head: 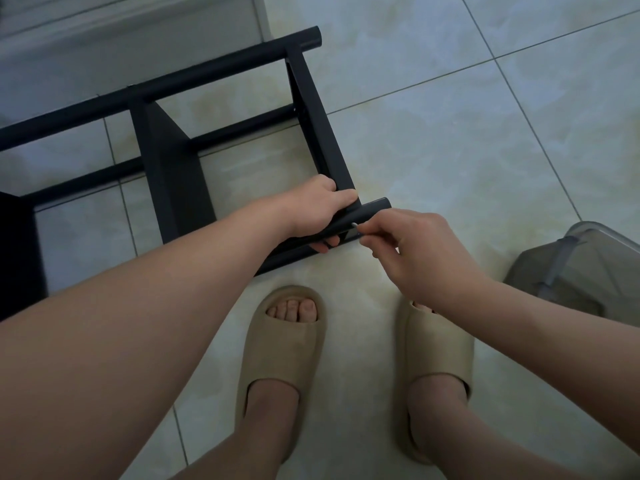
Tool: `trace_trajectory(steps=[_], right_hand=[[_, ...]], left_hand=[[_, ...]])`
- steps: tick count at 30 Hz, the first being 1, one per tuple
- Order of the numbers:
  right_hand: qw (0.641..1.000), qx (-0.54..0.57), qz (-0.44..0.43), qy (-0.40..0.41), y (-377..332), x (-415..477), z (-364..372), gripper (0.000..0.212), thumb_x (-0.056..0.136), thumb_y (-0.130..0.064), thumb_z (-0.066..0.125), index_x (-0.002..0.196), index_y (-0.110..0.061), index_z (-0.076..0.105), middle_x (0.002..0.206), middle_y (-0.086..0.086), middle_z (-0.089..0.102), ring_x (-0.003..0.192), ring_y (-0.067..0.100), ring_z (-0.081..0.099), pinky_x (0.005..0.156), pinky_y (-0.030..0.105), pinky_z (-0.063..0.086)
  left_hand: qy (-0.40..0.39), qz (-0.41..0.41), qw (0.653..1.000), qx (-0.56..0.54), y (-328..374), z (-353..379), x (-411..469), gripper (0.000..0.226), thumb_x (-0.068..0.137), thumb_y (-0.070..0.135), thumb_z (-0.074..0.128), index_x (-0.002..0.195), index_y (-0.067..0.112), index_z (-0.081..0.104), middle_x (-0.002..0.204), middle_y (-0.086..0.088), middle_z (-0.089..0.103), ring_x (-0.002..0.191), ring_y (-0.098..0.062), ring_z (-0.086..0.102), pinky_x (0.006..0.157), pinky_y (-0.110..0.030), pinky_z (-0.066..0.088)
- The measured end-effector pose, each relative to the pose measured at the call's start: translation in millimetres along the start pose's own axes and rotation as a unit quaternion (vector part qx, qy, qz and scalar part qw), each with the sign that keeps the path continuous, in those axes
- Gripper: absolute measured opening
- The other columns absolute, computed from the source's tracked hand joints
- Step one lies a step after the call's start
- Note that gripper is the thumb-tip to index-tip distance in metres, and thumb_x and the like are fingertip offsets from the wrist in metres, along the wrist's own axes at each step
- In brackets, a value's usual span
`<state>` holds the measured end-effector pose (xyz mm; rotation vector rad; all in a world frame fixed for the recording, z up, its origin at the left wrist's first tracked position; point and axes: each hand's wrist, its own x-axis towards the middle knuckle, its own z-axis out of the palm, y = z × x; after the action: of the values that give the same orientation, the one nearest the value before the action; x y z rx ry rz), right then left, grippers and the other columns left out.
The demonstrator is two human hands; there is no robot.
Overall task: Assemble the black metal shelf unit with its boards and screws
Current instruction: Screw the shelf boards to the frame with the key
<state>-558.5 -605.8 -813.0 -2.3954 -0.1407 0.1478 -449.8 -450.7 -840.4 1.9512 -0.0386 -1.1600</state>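
Head view: black metal shelf frame [173, 81] lies on its side on the glossy tiled floor [450, 116]. It has round matte tubes and two flat boards [173, 174] crosswise, with a third dark one cut off at the left edge. Left hand [318, 209] is wrapped round the near tube [375, 206] just short of its open end. Right hand [422, 251] pinches a small silvery piece [355, 225] against that tube; can't tell if it's a screw or a tool. Two beige foam slippers [284, 358] stand below. One translucent bin [581, 268] sits right, near the arm. Open floor lies beyond the frame's right end.
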Motion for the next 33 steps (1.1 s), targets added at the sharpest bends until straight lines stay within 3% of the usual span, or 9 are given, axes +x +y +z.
trace_trajectory(steps=[4,9,13,19,23,29,32,33], right_hand=[[0.999,0.032,0.031,0.005,-0.7,0.3,5.1,0.008,0.095,-0.011,0.067,0.098,-0.008,0.074,0.078,0.001,0.070,0.073,0.022,0.066,0.071,0.033,0.048],[1.000,-0.016,-0.008,-0.005,-4.0,-4.0,6.8,0.005,0.094,-0.006,0.068,0.094,-0.003,0.072,0.082,0.004,0.070,0.072,0.027,0.063,0.066,0.035,0.046],[1.000,-0.023,0.001,-0.008,-8.3,-0.9,9.3,0.010,0.097,-0.011,0.065,0.096,-0.003,0.071,0.085,0.007,0.070,0.076,0.030,0.061,0.069,0.040,0.046],[0.998,-0.042,-0.014,-0.043,-8.0,-1.0,10.0,0.013,0.100,-0.012,0.059,0.099,-0.003,0.069,0.092,0.011,0.070,0.080,0.037,0.062,0.071,0.046,0.049],[0.999,0.013,0.040,-0.012,-8.4,2.8,14.9,0.009,0.097,-0.012,0.063,0.097,-0.006,0.071,0.083,0.007,0.072,0.079,0.030,0.067,0.073,0.042,0.052],[0.999,-0.002,0.015,-0.031,0.1,4.3,16.0,0.007,0.095,-0.007,0.064,0.095,-0.007,0.071,0.082,-0.001,0.069,0.078,0.026,0.068,0.070,0.034,0.050],[0.989,0.090,0.109,-0.034,3.4,5.1,18.1,0.011,0.094,-0.009,0.066,0.089,-0.018,0.069,0.074,-0.010,0.071,0.071,0.008,0.070,0.067,0.019,0.051],[0.980,0.137,0.144,-0.035,3.9,5.7,19.4,0.015,0.094,-0.008,0.067,0.085,-0.021,0.066,0.074,-0.008,0.071,0.070,0.006,0.071,0.070,0.020,0.053]], left_hand=[[-0.008,0.015,1.000,-0.021,-2.8,0.4,-3.2,0.044,0.106,0.029,0.046,0.119,-0.012,0.053,0.099,-0.031,0.068,0.064,-0.027,0.065,0.056,-0.032,0.058],[-0.015,0.034,0.999,-0.030,-4.1,-0.4,-4.6,0.041,0.106,0.026,0.047,0.114,-0.012,0.059,0.084,-0.013,0.073,0.067,-0.022,0.070,0.069,-0.037,0.057],[-0.005,0.008,1.000,0.000,-5.7,-0.3,-4.0,0.041,0.104,0.036,0.047,0.116,-0.003,0.055,0.094,-0.015,0.074,0.067,-0.025,0.075,0.057,-0.032,0.058],[0.007,0.023,1.000,-0.005,-12.7,3.4,-6.9,0.040,0.105,0.037,0.048,0.112,-0.002,0.055,0.066,-0.002,0.071,0.057,-0.017,0.069,0.055,-0.032,0.059],[0.005,0.027,1.000,-0.012,-13.3,3.6,-6.1,0.041,0.106,0.035,0.047,0.115,-0.004,0.056,0.080,-0.010,0.072,0.063,-0.021,0.071,0.056,-0.030,0.056],[0.006,0.036,0.999,-0.010,-15.0,2.2,-6.9,0.042,0.105,0.033,0.049,0.112,-0.008,0.059,0.081,-0.016,0.073,0.065,-0.024,0.070,0.065,-0.037,0.056],[0.010,0.039,0.999,-0.017,-16.8,2.6,-6.6,0.041,0.105,0.033,0.050,0.112,-0.006,0.061,0.089,-0.020,0.075,0.065,-0.023,0.071,0.067,-0.038,0.056],[0.011,0.038,0.999,-0.017,-17.2,2.9,-6.5,0.041,0.105,0.033,0.050,0.111,-0.005,0.061,0.089,-0.021,0.075,0.066,-0.024,0.071,0.068,-0.039,0.057]])
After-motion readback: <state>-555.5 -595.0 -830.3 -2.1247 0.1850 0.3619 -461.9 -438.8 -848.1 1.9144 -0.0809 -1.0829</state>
